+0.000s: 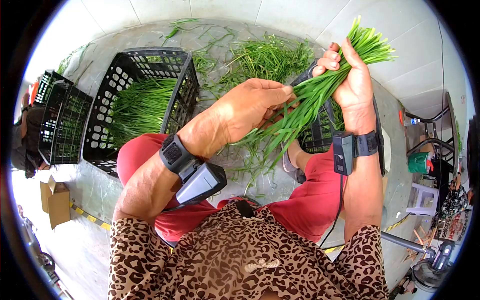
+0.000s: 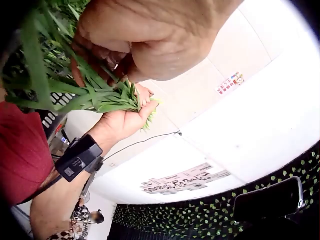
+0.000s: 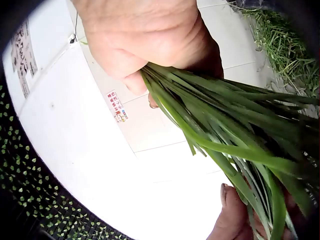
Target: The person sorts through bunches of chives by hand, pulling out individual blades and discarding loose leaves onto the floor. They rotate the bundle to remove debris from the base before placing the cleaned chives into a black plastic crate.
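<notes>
A bunch of garlic chives (image 1: 320,90) slants across the space between my hands, its pale cut ends up at the right and its leaf tips hanging down to the left. My right hand (image 1: 356,82) grips it near the pale ends, thumb raised along the stems. At the leafy end, my left hand (image 1: 250,107) pinches some leaves between thumb and fingers. The right wrist view shows the leaves (image 3: 215,115) fanning out of the right fist toward the left thumb (image 3: 230,207). In the left wrist view, the left hand (image 2: 150,40) partly covers the bunch.
A black crate (image 1: 187,85) with laid-out chives (image 1: 142,107) stands left of my knees. Another black crate (image 1: 315,142) sits behind the bunch at right. Loose greens (image 1: 272,57) lie by the wall. Stacked crates (image 1: 65,120), a cardboard box (image 1: 55,202) and a stool (image 1: 422,200) are farther out.
</notes>
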The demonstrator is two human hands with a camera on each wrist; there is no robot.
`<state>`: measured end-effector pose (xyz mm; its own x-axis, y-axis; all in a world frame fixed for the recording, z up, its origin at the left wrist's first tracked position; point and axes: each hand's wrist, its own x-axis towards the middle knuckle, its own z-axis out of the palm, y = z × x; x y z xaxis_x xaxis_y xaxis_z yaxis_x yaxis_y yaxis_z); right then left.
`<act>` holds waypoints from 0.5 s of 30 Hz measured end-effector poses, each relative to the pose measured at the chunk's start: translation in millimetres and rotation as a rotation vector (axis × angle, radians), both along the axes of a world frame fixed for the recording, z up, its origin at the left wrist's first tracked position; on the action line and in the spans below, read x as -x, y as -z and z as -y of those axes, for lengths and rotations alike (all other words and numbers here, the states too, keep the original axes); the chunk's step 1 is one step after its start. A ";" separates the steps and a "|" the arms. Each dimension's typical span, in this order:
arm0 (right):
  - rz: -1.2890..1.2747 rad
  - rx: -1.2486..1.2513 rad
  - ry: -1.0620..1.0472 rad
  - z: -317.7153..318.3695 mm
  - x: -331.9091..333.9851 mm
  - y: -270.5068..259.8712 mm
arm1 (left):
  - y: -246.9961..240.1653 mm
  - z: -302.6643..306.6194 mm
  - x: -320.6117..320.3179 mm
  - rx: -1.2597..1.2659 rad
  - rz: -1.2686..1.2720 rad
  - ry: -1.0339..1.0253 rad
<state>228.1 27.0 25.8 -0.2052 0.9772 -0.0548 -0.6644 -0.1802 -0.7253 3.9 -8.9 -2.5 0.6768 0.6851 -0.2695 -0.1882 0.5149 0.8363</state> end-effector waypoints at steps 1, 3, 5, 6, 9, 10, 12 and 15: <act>0.001 0.005 0.002 0.2 0.1 -0.1 | -0.4 0.1 0.4 -0.007 -0.003 0.007; 0.002 0.005 -0.002 -0.7 -1.0 0.7 | 0.3 0.2 -1.4 0.000 -0.032 -0.003; 0.005 0.007 -0.001 -1.2 -0.9 0.7 | -1.7 0.3 -0.9 -0.013 -0.070 0.006; 0.008 0.008 0.001 -1.2 -0.7 0.6 | -5.5 0.7 0.6 -0.031 -0.094 0.019; 0.015 0.008 0.008 -1.1 -1.2 1.5 | -3.2 2.0 -1.7 -0.073 -0.126 0.018; 0.018 0.007 0.009 -1.2 -1.2 1.8 | -1.9 2.6 -2.9 -0.084 -0.131 0.010; 0.027 0.000 0.010 -1.7 -1.2 2.3 | -5.5 6.1 -3.8 -0.090 -0.156 0.013; 0.043 0.004 0.018 -0.5 0.3 1.4 | -5.0 6.1 -3.0 -0.155 -0.177 0.054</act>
<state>227.8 27.5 24.4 -0.1847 0.9805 -0.0675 -0.6355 -0.1715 -0.7528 6.9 -14.9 2.4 0.6649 0.6917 -0.2818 -0.0072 0.3831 0.9237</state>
